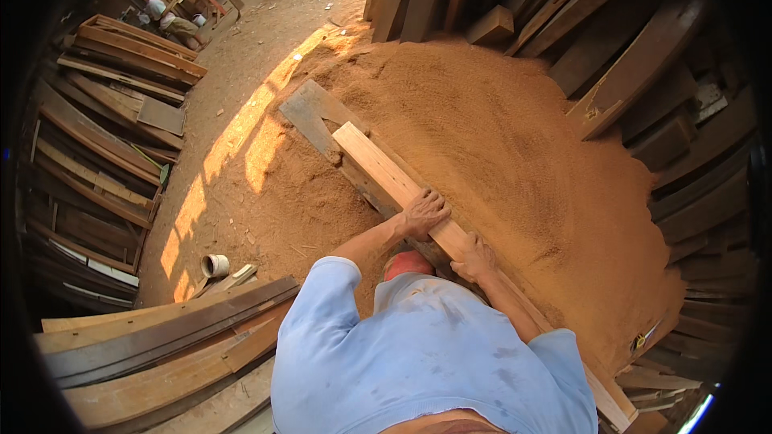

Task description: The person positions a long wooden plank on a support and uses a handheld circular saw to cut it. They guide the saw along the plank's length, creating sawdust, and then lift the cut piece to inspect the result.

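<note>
A long, pale, squared wooden beam (386, 169) runs slantwise from the upper middle to the lower right, past my right side. It lies along a narrow grey metal bed (310, 112) dusted with sawdust, whose far end sticks out beyond the wood. My left hand (426, 213) is on top of the beam, with its fingers curled over the far edge. Closer to me, my right hand (476, 259) grips the same beam, thumb and fingers partly out of sight. A red rounded thing (408, 264) shows just below my left hand, half hidden by my blue shirt.
Deep sawdust (515, 137) spreads around the bed. Dark boards (643, 56) lean at the right. Stacked planks (161, 337) lie at the lower left, near a white bucket (215, 265). More timber (104, 137) lines the left. Another person (165, 20) is far off at the upper left.
</note>
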`<act>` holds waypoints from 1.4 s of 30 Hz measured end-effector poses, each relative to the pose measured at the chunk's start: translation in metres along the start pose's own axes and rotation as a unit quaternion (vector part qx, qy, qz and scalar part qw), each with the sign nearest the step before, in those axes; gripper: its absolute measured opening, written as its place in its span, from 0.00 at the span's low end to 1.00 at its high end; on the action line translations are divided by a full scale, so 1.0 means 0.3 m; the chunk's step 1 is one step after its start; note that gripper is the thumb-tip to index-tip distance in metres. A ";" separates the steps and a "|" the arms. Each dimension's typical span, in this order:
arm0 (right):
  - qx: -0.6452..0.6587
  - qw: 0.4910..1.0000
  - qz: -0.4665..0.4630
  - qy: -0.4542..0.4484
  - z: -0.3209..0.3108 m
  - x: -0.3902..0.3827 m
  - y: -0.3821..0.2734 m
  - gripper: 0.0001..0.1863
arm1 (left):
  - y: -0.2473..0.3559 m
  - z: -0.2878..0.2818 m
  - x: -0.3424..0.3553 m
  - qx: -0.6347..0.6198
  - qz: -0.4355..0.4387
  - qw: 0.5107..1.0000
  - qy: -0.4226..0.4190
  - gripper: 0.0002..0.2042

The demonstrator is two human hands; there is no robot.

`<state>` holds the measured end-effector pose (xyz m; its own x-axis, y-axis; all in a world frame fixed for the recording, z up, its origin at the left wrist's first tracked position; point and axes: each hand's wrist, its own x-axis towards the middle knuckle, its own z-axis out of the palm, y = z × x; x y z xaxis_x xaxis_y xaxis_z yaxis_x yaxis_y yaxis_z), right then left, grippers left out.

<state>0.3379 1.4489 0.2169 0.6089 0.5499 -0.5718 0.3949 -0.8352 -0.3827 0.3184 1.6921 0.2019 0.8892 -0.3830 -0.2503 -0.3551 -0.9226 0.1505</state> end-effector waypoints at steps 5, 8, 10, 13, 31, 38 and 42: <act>-0.016 0.999 -0.019 0.021 -0.027 -0.034 0.014 0.41 | 0.109 -0.022 0.019 0.021 -0.056 0.998 -0.030 0.39; -0.017 0.999 -0.028 0.008 -0.035 -0.051 0.032 0.41 | 0.126 0.022 0.028 0.001 -0.069 0.997 -0.024 0.41; -0.024 0.999 -0.021 0.006 -0.050 -0.074 0.048 0.42 | 0.143 0.074 0.041 -0.021 -0.061 0.998 0.012 0.41; -0.044 0.999 0.007 0.010 -0.046 -0.143 0.144 0.45 | 0.255 0.052 0.087 -0.005 -0.036 0.999 0.030 0.30; 0.040 0.992 0.106 -0.063 0.010 -0.663 0.843 0.60 | 0.330 0.101 0.023 -0.310 -0.546 0.706 0.326 0.56; -0.058 0.974 0.219 -0.008 0.112 -0.657 0.800 0.58 | 0.256 -0.007 0.199 -0.350 -0.626 0.658 0.231 0.61; -0.067 0.969 0.235 -0.026 0.070 -0.619 0.763 0.50 | 0.202 0.113 0.192 -0.279 -0.600 0.687 0.301 0.57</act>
<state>0.3008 1.1558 0.2202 0.7096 0.1054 -0.6967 0.1699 -0.9852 0.0241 0.3382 1.6126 0.1641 0.4623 0.8813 -0.0982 0.7541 -0.3324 0.5664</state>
